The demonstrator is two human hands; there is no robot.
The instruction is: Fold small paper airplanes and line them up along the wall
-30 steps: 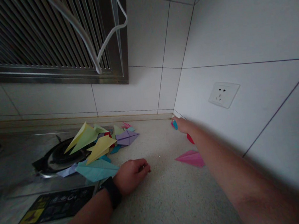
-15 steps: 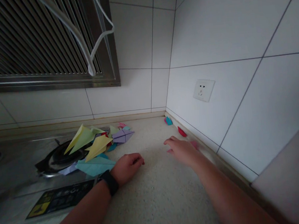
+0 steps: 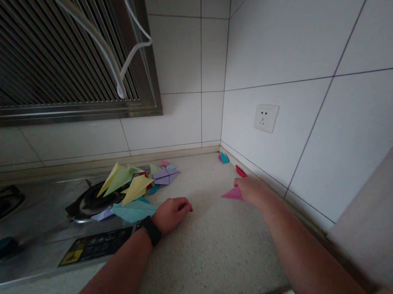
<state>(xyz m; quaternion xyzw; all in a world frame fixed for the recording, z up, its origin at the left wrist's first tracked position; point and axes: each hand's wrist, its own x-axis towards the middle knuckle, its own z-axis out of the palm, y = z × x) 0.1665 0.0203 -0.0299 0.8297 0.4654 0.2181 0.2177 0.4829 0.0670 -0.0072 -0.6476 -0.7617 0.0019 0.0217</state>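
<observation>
My right hand (image 3: 253, 190) is at the right end of a pink folded paper (image 3: 234, 194), its fingers closed on it. The pointed end of that paper faces left, and my hand hides the rest. Over the counter, my left hand (image 3: 174, 214) is loosely curled, with nothing visible in it. Just left of that hand lies a light blue paper plane (image 3: 133, 211). Behind it are a yellow paper plane (image 3: 137, 189), a purple one (image 3: 166, 175) and a pale green one (image 3: 118, 178), heaped partly over the stove.
A red folded paper (image 3: 240, 171) and a blue one (image 3: 224, 158) lie along the right wall. The gas burner (image 3: 93, 202) is at left, under a range hood (image 3: 73, 114) with a hanging white cable (image 3: 112, 67). A socket (image 3: 266, 117) is on the tiled wall.
My right hand has moved right, from above the pink folded paper to its right end, and its fingers have closed there. My left hand stays curled. The view has shifted slightly left.
</observation>
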